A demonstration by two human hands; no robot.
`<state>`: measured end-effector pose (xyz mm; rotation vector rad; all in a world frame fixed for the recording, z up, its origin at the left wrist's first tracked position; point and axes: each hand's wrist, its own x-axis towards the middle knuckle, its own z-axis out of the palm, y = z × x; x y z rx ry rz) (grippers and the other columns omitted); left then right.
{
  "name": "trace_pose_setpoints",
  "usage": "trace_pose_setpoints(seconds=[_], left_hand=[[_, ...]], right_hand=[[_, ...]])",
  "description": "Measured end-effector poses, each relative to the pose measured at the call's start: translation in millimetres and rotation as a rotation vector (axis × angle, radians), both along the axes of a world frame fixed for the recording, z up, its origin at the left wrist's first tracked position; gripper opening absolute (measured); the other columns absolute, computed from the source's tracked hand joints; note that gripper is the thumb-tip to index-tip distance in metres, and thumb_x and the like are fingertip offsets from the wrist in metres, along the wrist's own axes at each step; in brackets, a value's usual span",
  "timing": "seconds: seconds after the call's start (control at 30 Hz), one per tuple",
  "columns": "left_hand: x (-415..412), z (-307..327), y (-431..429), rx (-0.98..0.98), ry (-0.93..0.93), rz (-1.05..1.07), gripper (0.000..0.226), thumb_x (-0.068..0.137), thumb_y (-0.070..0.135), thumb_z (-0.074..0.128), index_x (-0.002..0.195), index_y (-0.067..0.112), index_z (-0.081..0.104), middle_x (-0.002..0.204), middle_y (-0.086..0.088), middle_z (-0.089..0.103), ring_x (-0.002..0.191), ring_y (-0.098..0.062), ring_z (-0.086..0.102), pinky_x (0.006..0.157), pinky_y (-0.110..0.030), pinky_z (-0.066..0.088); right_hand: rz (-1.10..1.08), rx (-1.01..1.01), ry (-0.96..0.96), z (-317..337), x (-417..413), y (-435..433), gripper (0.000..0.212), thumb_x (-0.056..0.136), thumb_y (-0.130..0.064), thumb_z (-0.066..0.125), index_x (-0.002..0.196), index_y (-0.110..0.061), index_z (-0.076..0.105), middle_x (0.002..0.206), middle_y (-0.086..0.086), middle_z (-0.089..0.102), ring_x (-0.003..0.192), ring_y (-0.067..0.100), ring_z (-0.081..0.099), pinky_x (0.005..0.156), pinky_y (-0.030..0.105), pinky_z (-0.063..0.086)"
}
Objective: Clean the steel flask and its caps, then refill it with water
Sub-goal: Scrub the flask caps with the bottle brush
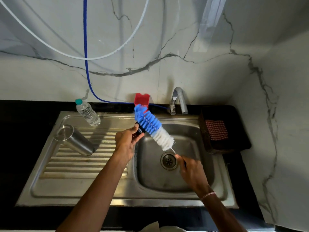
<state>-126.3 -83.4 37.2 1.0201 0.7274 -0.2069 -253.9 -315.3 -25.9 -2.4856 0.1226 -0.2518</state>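
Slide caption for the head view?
Over the sink, left hand holds black cap; right hand holds bottle brush against it.

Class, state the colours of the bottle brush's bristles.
Bottle brush: blue at tip, white nearer handle; head view.

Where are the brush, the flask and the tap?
brush (pixel 147 122): head view, on the blue bristles.
flask (pixel 77 142): head view, on its steel side.
tap (pixel 182 101): head view, on the curved spout.

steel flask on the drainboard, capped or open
Open: the cylindrical steel flask shows a bare round mouth with no cap; the left hand grips a black cap.
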Motion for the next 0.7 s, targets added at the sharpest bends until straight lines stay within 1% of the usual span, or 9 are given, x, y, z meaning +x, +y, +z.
trace_pose_setpoints(seconds=[0.07, 0.13, 0.23, 0.3, 0.37, 0.4, 0.5, 0.6, 0.7], left_hand=[[-3.7, -2.0, -5.9, 0.001, 0.016, -0.016, 0.026, 0.085, 0.001, 0.078, 0.107, -0.012, 0.069, 0.106, -0.022, 0.075, 0.099, -0.033, 0.075, 0.065, -0.029, 0.063], [-9.5, -4.1, -17.4, 0.000, 0.017, -0.078, 0.021, 0.086, -0.001, 0.077, 0.104, -0.010, 0.069, 0.108, -0.021, 0.075, 0.101, -0.031, 0.074, 0.069, -0.034, 0.065], [-10.9, 0.4, -23.2, -0.018, 0.011, -0.072, 0.010, 0.087, -0.002, 0.075, 0.096, -0.006, 0.070, 0.106, -0.020, 0.075, 0.092, -0.027, 0.076, 0.076, -0.038, 0.065], [-3.8, 1.6, -13.8, -0.079, 0.014, -0.004, 0.019, 0.088, 0.000, 0.074, 0.103, -0.009, 0.068, 0.105, -0.021, 0.074, 0.086, -0.027, 0.077, 0.074, -0.037, 0.065], [1.8, 1.8, -3.6, -0.140, 0.019, 0.057, 0.033, 0.087, -0.001, 0.074, 0.116, -0.012, 0.064, 0.111, -0.025, 0.072, 0.092, -0.032, 0.076, 0.067, -0.033, 0.065], [1.8, 2.7, -2.5, -0.160, 0.032, 0.065, 0.033, 0.087, -0.002, 0.073, 0.117, -0.012, 0.062, 0.110, -0.026, 0.072, 0.094, -0.034, 0.076, 0.067, -0.034, 0.065], [-10.7, 9.0, -16.3, -0.195, 0.060, -0.026, 0.003, 0.095, -0.008, 0.060, 0.093, -0.007, 0.063, 0.092, -0.019, 0.073, 0.091, -0.032, 0.072, 0.077, -0.042, 0.065], [-17.7, 13.0, -29.5, -0.267, 0.036, -0.114, 0.015, 0.100, -0.006, 0.054, 0.089, -0.005, 0.064, 0.083, -0.014, 0.077, 0.095, -0.032, 0.072, 0.078, -0.039, 0.064], [-9.0, 11.7, -23.3, -0.260, -0.035, -0.098, 0.022, 0.103, -0.003, 0.049, 0.088, -0.003, 0.066, 0.081, -0.010, 0.078, 0.077, -0.023, 0.077, 0.077, -0.035, 0.064]], right_hand=[[-0.033, -0.004, 0.016, 0.4, 6.9, 6.2, 0.047, 0.100, -0.056, 0.042, 0.079, -0.019, 0.063, 0.069, 0.007, 0.068, 0.057, 0.032, 0.059, 0.051, 0.033, 0.039], [-0.069, -0.005, 0.020, 9.2, 24.6, 17.5, 0.049, 0.101, -0.051, 0.048, 0.072, -0.014, 0.062, 0.067, 0.012, 0.067, 0.057, 0.037, 0.056, 0.051, 0.035, 0.038], [-0.053, 0.005, 0.004, 17.6, 33.0, 22.3, 0.051, 0.102, -0.048, 0.047, 0.067, -0.013, 0.057, 0.061, 0.010, 0.063, 0.050, 0.030, 0.049, 0.052, 0.032, 0.032], [-0.037, 0.059, 0.041, 6.3, 19.1, 14.8, 0.053, 0.101, -0.054, 0.039, 0.072, -0.016, 0.061, 0.064, 0.007, 0.064, 0.051, 0.021, 0.049, 0.052, 0.036, 0.040], [-0.039, 0.118, 0.100, -6.7, 0.9, 9.3, 0.058, 0.099, -0.061, 0.034, 0.076, -0.017, 0.065, 0.067, 0.006, 0.066, 0.053, 0.018, 0.049, 0.056, 0.037, 0.045], [-0.049, 0.126, 0.114, -10.8, -3.4, 9.5, 0.061, 0.098, -0.063, 0.033, 0.075, -0.017, 0.066, 0.067, 0.008, 0.066, 0.053, 0.018, 0.047, 0.056, 0.036, 0.043], [-0.040, 0.175, 0.111, 3.5, 9.5, 24.1, 0.053, 0.103, -0.051, 0.040, 0.063, -0.018, 0.051, 0.055, 0.001, 0.051, 0.051, 0.017, 0.043, 0.055, 0.029, 0.033], [-0.053, 0.259, 0.148, 24.0, 30.0, 38.2, 0.053, 0.105, -0.042, 0.044, 0.057, -0.023, 0.034, 0.051, -0.006, 0.040, 0.051, 0.014, 0.039, 0.056, 0.034, 0.032], [-0.061, 0.330, 0.214, 17.2, 19.9, 34.0, 0.054, 0.104, -0.046, 0.044, 0.057, -0.021, 0.036, 0.054, -0.005, 0.041, 0.054, 0.012, 0.040, 0.058, 0.038, 0.037]])
